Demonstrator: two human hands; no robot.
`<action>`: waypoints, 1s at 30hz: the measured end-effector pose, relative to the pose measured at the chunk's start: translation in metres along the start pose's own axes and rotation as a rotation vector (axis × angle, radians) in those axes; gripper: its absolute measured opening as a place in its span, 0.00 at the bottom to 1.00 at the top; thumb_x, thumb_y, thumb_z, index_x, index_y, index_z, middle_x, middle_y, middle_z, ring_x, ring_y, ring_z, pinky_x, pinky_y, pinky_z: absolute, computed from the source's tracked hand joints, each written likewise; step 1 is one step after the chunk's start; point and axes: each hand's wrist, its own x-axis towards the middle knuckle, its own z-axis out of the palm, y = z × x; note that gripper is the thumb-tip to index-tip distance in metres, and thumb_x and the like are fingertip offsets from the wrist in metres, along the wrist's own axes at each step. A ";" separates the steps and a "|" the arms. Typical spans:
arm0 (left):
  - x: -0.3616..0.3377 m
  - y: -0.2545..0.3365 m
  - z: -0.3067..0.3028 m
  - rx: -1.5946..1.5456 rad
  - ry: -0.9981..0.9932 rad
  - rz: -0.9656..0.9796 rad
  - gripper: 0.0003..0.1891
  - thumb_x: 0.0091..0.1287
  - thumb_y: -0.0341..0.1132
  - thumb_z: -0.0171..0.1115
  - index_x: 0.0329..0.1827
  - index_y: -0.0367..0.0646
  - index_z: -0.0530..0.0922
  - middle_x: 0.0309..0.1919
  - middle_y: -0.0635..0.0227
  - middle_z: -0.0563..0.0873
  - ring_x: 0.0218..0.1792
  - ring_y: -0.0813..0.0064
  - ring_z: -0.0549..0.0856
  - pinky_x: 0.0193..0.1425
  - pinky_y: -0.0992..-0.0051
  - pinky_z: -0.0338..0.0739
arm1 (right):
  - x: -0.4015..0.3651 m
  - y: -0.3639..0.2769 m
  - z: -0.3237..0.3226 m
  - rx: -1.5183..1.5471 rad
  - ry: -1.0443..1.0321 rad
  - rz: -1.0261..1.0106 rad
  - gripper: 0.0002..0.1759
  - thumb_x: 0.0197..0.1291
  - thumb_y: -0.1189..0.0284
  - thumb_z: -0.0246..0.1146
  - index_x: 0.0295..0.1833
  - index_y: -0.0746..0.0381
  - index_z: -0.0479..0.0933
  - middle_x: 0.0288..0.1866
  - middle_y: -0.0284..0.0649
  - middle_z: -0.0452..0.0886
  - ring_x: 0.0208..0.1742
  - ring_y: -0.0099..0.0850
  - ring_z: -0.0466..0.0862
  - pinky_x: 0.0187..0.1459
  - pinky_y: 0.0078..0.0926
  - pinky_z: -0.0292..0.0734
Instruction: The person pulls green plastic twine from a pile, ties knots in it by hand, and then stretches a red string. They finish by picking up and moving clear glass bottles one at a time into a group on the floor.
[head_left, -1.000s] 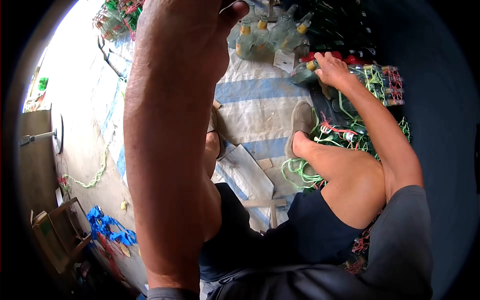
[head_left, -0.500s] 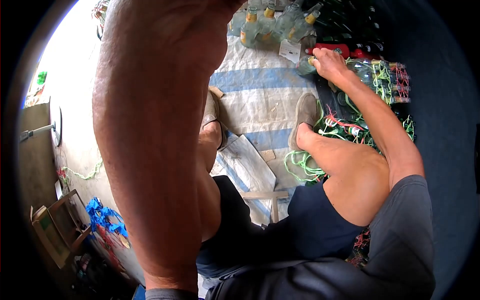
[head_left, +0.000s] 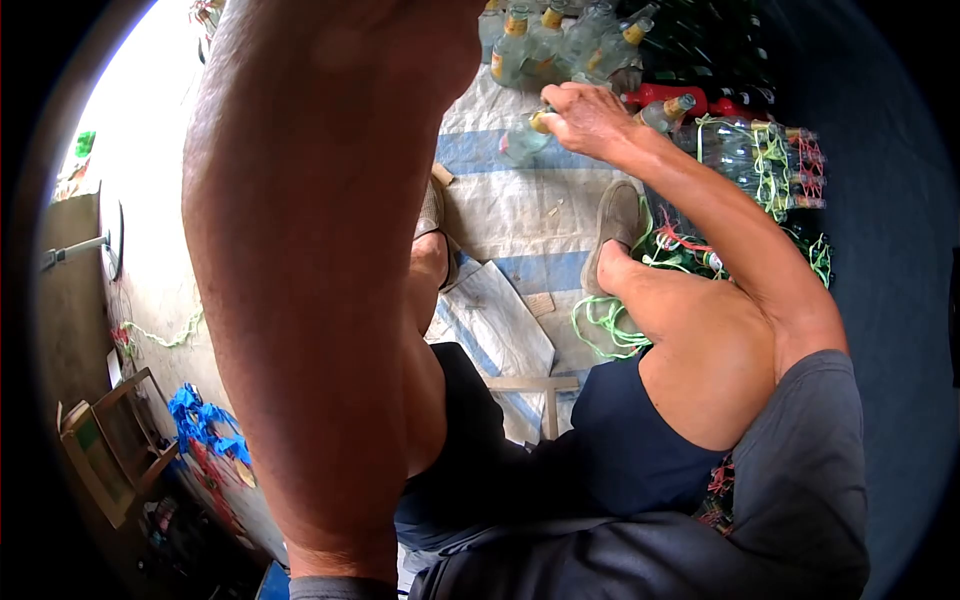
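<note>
We are sitting over a striped sheet [head_left: 500,210]. At its far edge, a cluster of bottles [head_left: 509,55] is standing together; at our right, netted bottles [head_left: 730,150] are lying bundled. Between these groups, our right hand [head_left: 590,122] is grasping a clear bottle [head_left: 522,142] by its neck, tilted and apart from the cluster. Beyond our wrist, a loose bottle [head_left: 658,115] is lying beside a red bottle [head_left: 655,94], outside the cluster.

Our left forearm [head_left: 320,250] is blocking much of the scene. Our left hand is falling outside the view, so we cannot tell its state. The top edge is cutting off the cluster, and our fingers are partly hiding the grasped neck.
</note>
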 end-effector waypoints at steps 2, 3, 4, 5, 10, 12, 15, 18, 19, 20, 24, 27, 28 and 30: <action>0.000 -0.004 -0.002 0.012 0.001 -0.003 0.03 0.73 0.33 0.66 0.42 0.44 0.82 0.31 0.74 0.84 0.29 0.84 0.80 0.35 0.79 0.76 | 0.009 -0.012 0.008 0.003 0.026 -0.027 0.16 0.66 0.61 0.66 0.45 0.64 0.79 0.46 0.53 0.85 0.52 0.58 0.85 0.52 0.55 0.80; -0.002 -0.005 -0.002 0.012 0.002 -0.002 0.04 0.73 0.33 0.66 0.42 0.44 0.82 0.31 0.74 0.84 0.29 0.84 0.80 0.35 0.79 0.76 | 0.014 -0.017 0.011 0.004 0.016 -0.036 0.16 0.66 0.61 0.66 0.45 0.64 0.79 0.46 0.53 0.85 0.52 0.59 0.85 0.53 0.55 0.80; -0.001 -0.007 -0.002 0.016 0.002 -0.001 0.04 0.73 0.33 0.66 0.42 0.44 0.82 0.31 0.74 0.84 0.29 0.84 0.80 0.35 0.79 0.76 | 0.018 -0.023 0.012 0.004 0.006 -0.044 0.16 0.66 0.61 0.66 0.45 0.64 0.79 0.46 0.54 0.85 0.52 0.59 0.85 0.53 0.55 0.80; -0.001 -0.008 -0.002 0.019 0.002 0.001 0.04 0.73 0.33 0.66 0.42 0.44 0.82 0.31 0.74 0.84 0.29 0.84 0.80 0.35 0.79 0.76 | 0.022 -0.029 0.013 0.004 -0.005 -0.052 0.16 0.66 0.61 0.66 0.45 0.64 0.79 0.46 0.54 0.85 0.52 0.59 0.85 0.53 0.55 0.80; 0.001 -0.013 -0.002 0.029 0.001 0.002 0.04 0.73 0.33 0.66 0.42 0.44 0.82 0.31 0.74 0.84 0.29 0.84 0.80 0.35 0.79 0.76 | 0.037 -0.048 0.023 0.007 -0.003 -0.097 0.15 0.65 0.63 0.66 0.47 0.65 0.79 0.48 0.54 0.86 0.51 0.58 0.87 0.53 0.56 0.82; 0.001 -0.015 -0.003 0.033 0.003 0.002 0.04 0.73 0.33 0.66 0.42 0.44 0.82 0.31 0.74 0.84 0.29 0.84 0.80 0.35 0.79 0.75 | 0.044 -0.055 0.027 0.004 -0.022 -0.090 0.15 0.65 0.63 0.66 0.47 0.64 0.79 0.48 0.54 0.86 0.51 0.58 0.87 0.53 0.56 0.82; 0.003 -0.015 -0.005 0.044 0.003 0.002 0.04 0.73 0.33 0.66 0.42 0.44 0.83 0.31 0.74 0.84 0.29 0.84 0.79 0.35 0.79 0.75 | 0.052 -0.065 0.030 -0.010 -0.040 -0.097 0.14 0.65 0.64 0.66 0.47 0.64 0.80 0.48 0.54 0.87 0.51 0.57 0.87 0.52 0.55 0.83; 0.001 -0.015 -0.006 0.050 -0.004 0.000 0.04 0.73 0.33 0.66 0.42 0.44 0.83 0.31 0.74 0.84 0.29 0.84 0.79 0.35 0.79 0.75 | 0.056 -0.070 0.036 -0.009 -0.022 -0.117 0.14 0.65 0.64 0.67 0.47 0.64 0.80 0.47 0.53 0.86 0.51 0.56 0.88 0.51 0.54 0.83; 0.001 -0.015 -0.007 0.053 -0.003 0.000 0.04 0.73 0.33 0.66 0.42 0.43 0.83 0.31 0.74 0.84 0.29 0.84 0.79 0.35 0.79 0.75 | 0.055 -0.070 0.040 -0.015 -0.015 -0.123 0.14 0.65 0.64 0.67 0.48 0.64 0.79 0.47 0.53 0.86 0.50 0.56 0.88 0.51 0.54 0.83; 0.001 -0.016 -0.006 0.055 -0.008 -0.001 0.04 0.73 0.33 0.66 0.42 0.43 0.83 0.31 0.74 0.84 0.29 0.84 0.79 0.35 0.79 0.75 | 0.054 -0.070 0.043 -0.022 -0.008 -0.129 0.14 0.65 0.64 0.67 0.48 0.63 0.79 0.46 0.53 0.86 0.50 0.56 0.88 0.50 0.54 0.84; 0.002 -0.018 -0.006 0.070 -0.018 -0.003 0.04 0.73 0.33 0.65 0.43 0.43 0.83 0.31 0.74 0.84 0.29 0.83 0.79 0.35 0.79 0.75 | 0.055 -0.068 0.050 -0.008 0.003 -0.151 0.14 0.66 0.64 0.67 0.48 0.63 0.78 0.45 0.52 0.86 0.50 0.55 0.88 0.49 0.54 0.84; 0.002 -0.020 -0.005 0.082 -0.025 0.000 0.04 0.73 0.33 0.65 0.43 0.43 0.83 0.31 0.73 0.84 0.29 0.83 0.79 0.35 0.79 0.75 | 0.061 -0.070 0.052 0.021 0.011 -0.157 0.14 0.61 0.67 0.66 0.50 0.62 0.81 0.47 0.55 0.87 0.50 0.55 0.89 0.48 0.54 0.86; 0.003 -0.020 -0.004 0.087 -0.027 0.000 0.04 0.73 0.33 0.65 0.43 0.43 0.83 0.31 0.73 0.84 0.29 0.83 0.79 0.35 0.79 0.75 | 0.062 -0.072 0.052 0.032 0.018 -0.160 0.16 0.59 0.69 0.66 0.52 0.62 0.82 0.47 0.56 0.88 0.49 0.55 0.90 0.47 0.55 0.87; 0.003 -0.021 -0.002 0.093 -0.032 0.001 0.04 0.73 0.33 0.65 0.43 0.43 0.83 0.31 0.73 0.84 0.29 0.83 0.79 0.35 0.79 0.75 | 0.062 -0.075 0.053 0.034 0.015 -0.169 0.16 0.60 0.70 0.64 0.53 0.62 0.83 0.47 0.56 0.88 0.49 0.55 0.90 0.47 0.55 0.87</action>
